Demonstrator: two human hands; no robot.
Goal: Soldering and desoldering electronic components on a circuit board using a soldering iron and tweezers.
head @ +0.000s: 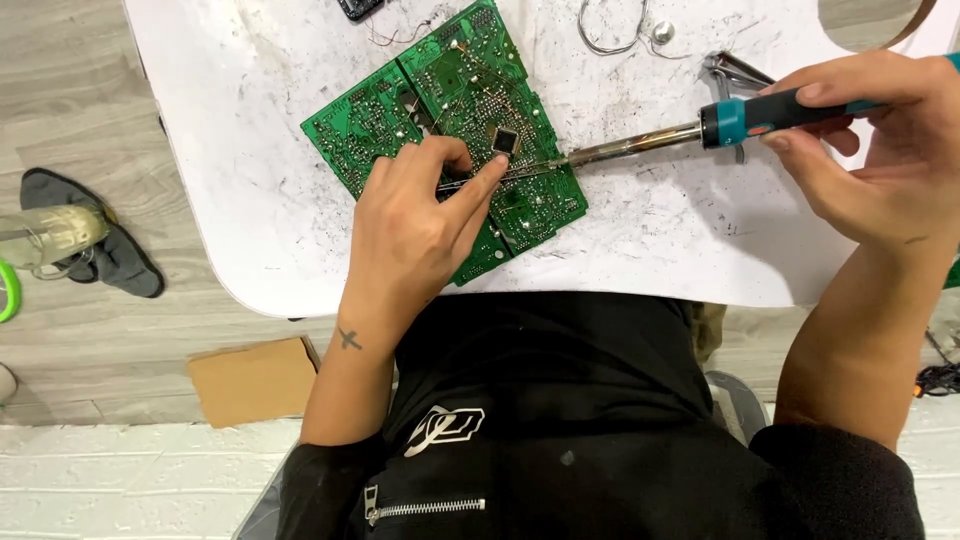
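While the left hand [415, 225] rests on the green circuit board [450, 130], its thumb and forefinger are pinched shut on a pair of thin metal tweezers [490, 178], whose tips reach toward the small black square chip [506, 140] near the board's middle. The right hand [870, 150] is closed in a pen-like grip around the teal-and-black handle of the soldering iron [700, 130]; the iron's metal shaft runs leftward and its tip sits just beside the chip, at the chip's near-right edge. I cannot tell whether tip and solder joint are in actual contact.

The board lies tilted on a white, scuffed table [250, 200], toward the far side of the top. Far of the board: a loop of solder wire [610, 30] and a small metal object beside it. A metal tool [735, 75] lies partly under the iron's handle at right. On the wooden floor at left are a dark cloth [100, 250] and a piece of brown cardboard [255, 380].

Judgement: the step in hand looks like heat-and-hold work on the chip, with the iron at one edge and the tweezers steadying or ready to lift. The next move calls for keeping the tip on the pins only, a steady tweezers hold, and no sideways force until the solder flows; risk is a lifted pad or bridged neighbouring pins.
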